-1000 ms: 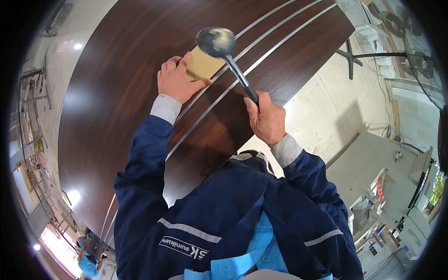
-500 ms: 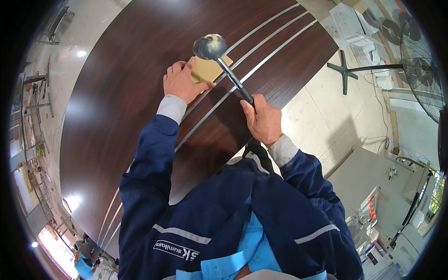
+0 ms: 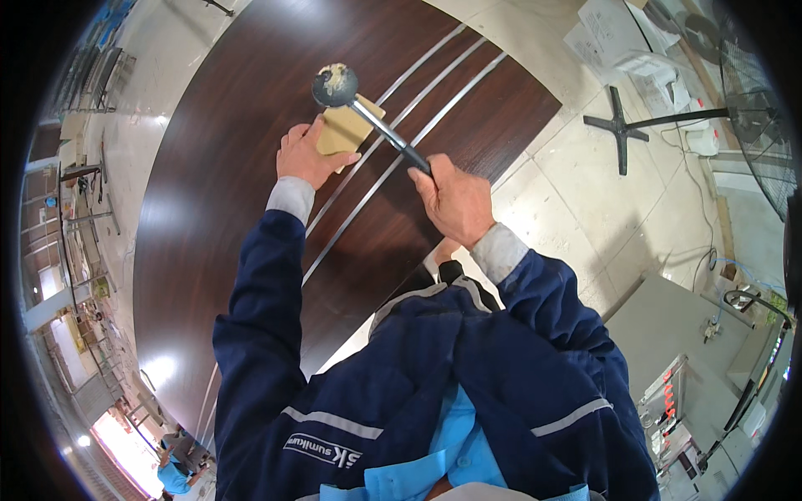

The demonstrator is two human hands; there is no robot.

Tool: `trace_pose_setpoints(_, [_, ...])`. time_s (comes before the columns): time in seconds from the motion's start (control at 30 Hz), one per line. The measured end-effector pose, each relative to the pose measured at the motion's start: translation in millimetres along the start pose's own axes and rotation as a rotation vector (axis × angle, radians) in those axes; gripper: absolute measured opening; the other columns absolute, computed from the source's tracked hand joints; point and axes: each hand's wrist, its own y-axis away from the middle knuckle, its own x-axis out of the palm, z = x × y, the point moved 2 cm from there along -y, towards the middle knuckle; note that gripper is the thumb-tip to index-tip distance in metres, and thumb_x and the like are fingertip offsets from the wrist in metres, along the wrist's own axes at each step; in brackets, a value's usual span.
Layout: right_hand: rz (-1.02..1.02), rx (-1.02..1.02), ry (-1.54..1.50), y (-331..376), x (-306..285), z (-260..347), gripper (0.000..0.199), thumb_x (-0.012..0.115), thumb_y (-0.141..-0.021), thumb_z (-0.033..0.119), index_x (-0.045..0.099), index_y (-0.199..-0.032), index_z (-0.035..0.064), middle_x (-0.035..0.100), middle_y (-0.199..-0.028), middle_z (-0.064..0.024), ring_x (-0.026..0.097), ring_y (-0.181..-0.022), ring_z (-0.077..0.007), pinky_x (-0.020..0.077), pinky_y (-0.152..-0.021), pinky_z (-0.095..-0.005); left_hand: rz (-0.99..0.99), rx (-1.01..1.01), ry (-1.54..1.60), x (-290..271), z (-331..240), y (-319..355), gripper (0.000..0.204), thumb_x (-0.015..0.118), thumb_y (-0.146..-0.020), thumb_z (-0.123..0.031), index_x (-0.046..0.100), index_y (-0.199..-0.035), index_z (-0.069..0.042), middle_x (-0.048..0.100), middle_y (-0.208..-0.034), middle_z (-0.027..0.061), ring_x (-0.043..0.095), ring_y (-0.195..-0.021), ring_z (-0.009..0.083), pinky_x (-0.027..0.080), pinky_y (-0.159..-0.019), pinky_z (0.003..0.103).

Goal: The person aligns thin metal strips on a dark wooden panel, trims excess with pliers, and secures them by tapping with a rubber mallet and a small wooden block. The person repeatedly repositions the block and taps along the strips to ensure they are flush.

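Observation:
A large dark brown panel (image 3: 217,167) with thin metal strips (image 3: 434,83) running along it lies in front of me. My left hand (image 3: 302,154) presses a small tan wooden block (image 3: 347,129) against one of the strips. My right hand (image 3: 455,200) grips the black handle of a mallet (image 3: 336,85), whose round dark head hangs just above the block. Blue jacket sleeves cover both of my forearms.
Pale floor tiles (image 3: 568,167) lie to the right of the panel. A black cross-shaped fan stand (image 3: 622,125) and a large fan (image 3: 764,125) stand at the upper right. A grey machine cabinet (image 3: 677,334) is at the right. Metal racks (image 3: 75,175) line the left side.
The mallet head has stayed over the block, rising slightly. My view has shifted, so the hands and panel sit a little lower and to the left.

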Motion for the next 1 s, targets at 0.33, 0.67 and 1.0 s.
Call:
trace_pose_setpoints(0.33, [0.035,0.164,0.112,-39,-31,-53,0.037,0.062,-0.109,0.041,0.057,-0.099,0.0062,0.071,-0.073,-0.02,0.072,-0.07,-0.0461,0.0556,-0.063,-0.0569,-0.051,0.07,0.009,0,-65,-63,0.118,0.084,-0.07,-0.083,0.051,-0.164,-0.02,0.055,-0.155,0.0135,0.048,-0.146,0.0343,0.043,-0.12,0.049])
trace_pose_setpoints(0.67, [-0.069,0.213,0.269,-84,-65,-83,0.038,0.06,-0.11,0.044,0.057,-0.1,0.0072,0.072,-0.073,-0.0208,0.072,-0.068,-0.0466,0.0545,-0.061,-0.0572,-0.021,0.104,0.008,-15,-142,-129,0.114,0.084,-0.072,-0.08,0.049,-0.164,-0.022,0.054,-0.155,0.0122,0.048,-0.146,0.0335,0.039,-0.121,0.051])
trace_pose_setpoints(1.0, [-0.049,0.349,0.183,-116,-81,-124,0.043,0.059,-0.111,0.047,0.058,-0.099,0.0061,0.068,-0.071,-0.0242,0.069,-0.071,-0.0513,0.0523,-0.063,-0.0588,-0.068,0.133,0.042,-17,-188,-171,0.113,0.083,-0.074,-0.08,0.049,-0.165,-0.021,0.055,-0.155,0.0109,0.049,-0.144,0.0318,0.039,-0.118,0.05])
